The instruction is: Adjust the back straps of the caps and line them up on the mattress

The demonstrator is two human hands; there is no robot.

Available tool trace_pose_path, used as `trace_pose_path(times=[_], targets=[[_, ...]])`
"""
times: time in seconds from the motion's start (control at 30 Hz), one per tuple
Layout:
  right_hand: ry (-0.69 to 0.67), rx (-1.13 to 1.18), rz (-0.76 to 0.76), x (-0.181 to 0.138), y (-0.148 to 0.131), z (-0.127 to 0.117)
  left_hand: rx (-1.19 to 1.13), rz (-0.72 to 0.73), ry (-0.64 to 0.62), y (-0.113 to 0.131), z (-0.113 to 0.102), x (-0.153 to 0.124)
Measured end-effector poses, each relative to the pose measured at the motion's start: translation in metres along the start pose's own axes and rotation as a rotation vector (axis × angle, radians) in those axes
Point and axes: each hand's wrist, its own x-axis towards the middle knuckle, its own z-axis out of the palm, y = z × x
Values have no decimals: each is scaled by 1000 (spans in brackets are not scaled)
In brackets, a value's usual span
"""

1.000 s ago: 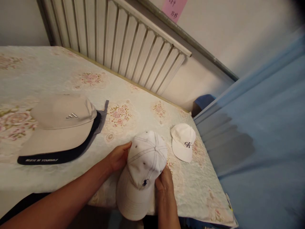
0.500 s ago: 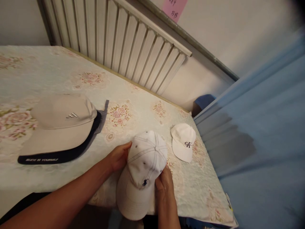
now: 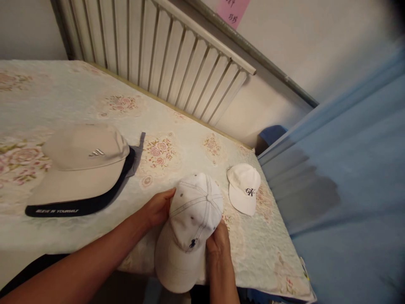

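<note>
Between my two hands I hold a white baseball cap (image 3: 196, 211) with dark stitching and a small dark horse-rider logo, its brim pointing down toward me. My left hand (image 3: 161, 207) grips the cap's left side, thumb along the edge and the other fingers hidden. On the opposite side, my right hand (image 3: 220, 236) is closed on the rim, its fingertips out of sight under the cap. A smaller-looking white cap (image 3: 243, 188) with a black CK logo lies to the right. At left, a beige cap (image 3: 85, 147) with three stripes rests over a dark cap (image 3: 104, 202) with lettering on its brim.
A floral quilted cover (image 3: 186, 143) spreads over the bed-like surface, its front edge close to me. Behind it stands a white radiator (image 3: 164, 55) against the wall. A blue curtain (image 3: 341, 202) hangs along the right side, and a pink note (image 3: 233, 12) is on the wall.
</note>
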Motion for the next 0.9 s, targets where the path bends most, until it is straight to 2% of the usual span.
trace_pose_path(times=[0.3, 0.53, 0.9], targets=[[33, -7, 17, -3, -3, 7, 33, 63, -4, 0, 10, -4], [0, -13, -13, -4, -3, 7, 23, 61, -52, 0, 10, -4], [12, -53, -37, -4, -3, 7, 29, 51, -38, 0, 11, -5]])
